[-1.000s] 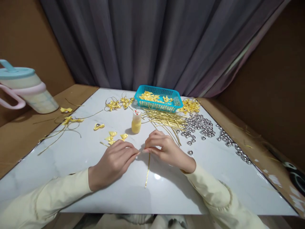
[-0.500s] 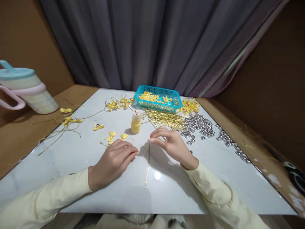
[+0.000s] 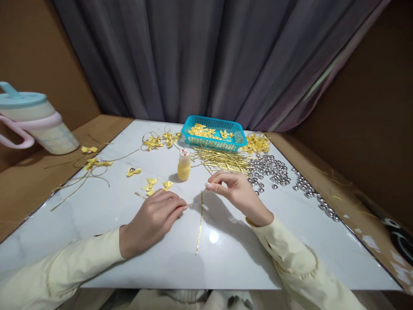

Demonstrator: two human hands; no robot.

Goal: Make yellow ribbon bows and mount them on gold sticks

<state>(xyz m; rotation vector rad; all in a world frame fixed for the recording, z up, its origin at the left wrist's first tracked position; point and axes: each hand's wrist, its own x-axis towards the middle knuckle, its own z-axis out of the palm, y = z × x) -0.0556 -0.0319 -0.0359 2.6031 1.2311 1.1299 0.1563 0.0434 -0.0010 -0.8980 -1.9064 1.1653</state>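
My left hand (image 3: pixel 158 215) rests low over the white table with thumb and fingertips pinched together. A thin strand (image 3: pixel 194 203) sticks out of its fingertips toward the right; its kind is too fine to tell. My right hand (image 3: pixel 234 191) hovers a little higher, thumb and index finger closed together; whatever is between them is too small to make out. A gold cord (image 3: pixel 200 224) lies on the tabletop between the hands. Several yellow ribbon bows (image 3: pixel 150 185) lie just beyond my left hand. A small bottle with a yellow lower part (image 3: pixel 184 165) stands upright behind the hands.
A blue basket (image 3: pixel 213 144) at the back holds yellow bows, with a heap of gold cords (image 3: pixel 226 160) before it. Silver heart-shaped pieces (image 3: pixel 272 170) spread at right. Bows with cords (image 3: pixel 97 163) lie left, near a handled tumbler (image 3: pixel 48 125). Black-handled scissors (image 3: pixel 403 245) are at far right.
My right hand has moved slightly right, away from the upper end of the gold cord, which stays on the table. My left hand has hardly moved.
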